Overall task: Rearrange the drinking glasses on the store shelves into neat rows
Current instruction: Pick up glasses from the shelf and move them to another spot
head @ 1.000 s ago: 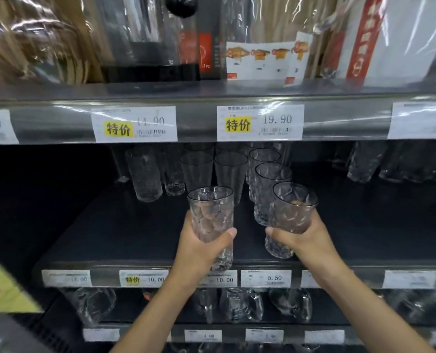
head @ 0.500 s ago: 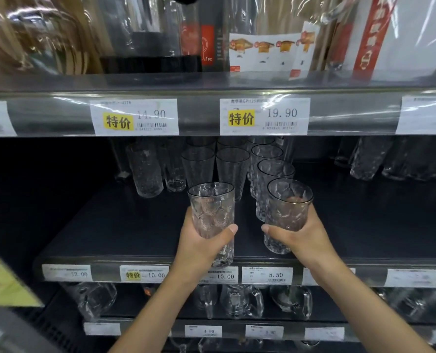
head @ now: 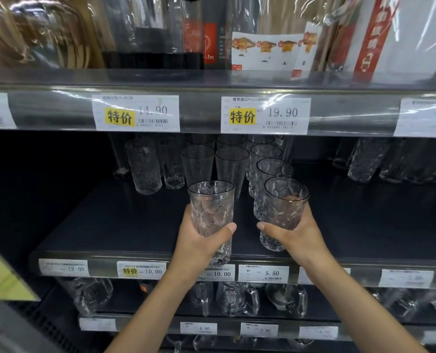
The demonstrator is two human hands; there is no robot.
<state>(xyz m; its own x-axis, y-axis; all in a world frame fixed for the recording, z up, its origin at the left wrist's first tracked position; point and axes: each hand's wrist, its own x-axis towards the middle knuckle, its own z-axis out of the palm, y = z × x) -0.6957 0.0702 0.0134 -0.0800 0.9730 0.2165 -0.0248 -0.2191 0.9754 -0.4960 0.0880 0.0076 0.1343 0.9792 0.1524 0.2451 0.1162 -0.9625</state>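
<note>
- Head view: left hand (head: 197,247) grips an upright dimpled tumbler (head: 210,205) above the shelf edge (head: 97,256).
- Right hand (head: 298,236) grips a gold-rimmed tumbler (head: 283,203), upright; its matching row (head: 274,170) stands at 12 o'clock.

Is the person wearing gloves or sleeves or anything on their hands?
No. The left hand and the right hand are bare: no gloves, no rings that show. Both forearms are bare too, with no sleeves, watch or bracelet in view.
</note>
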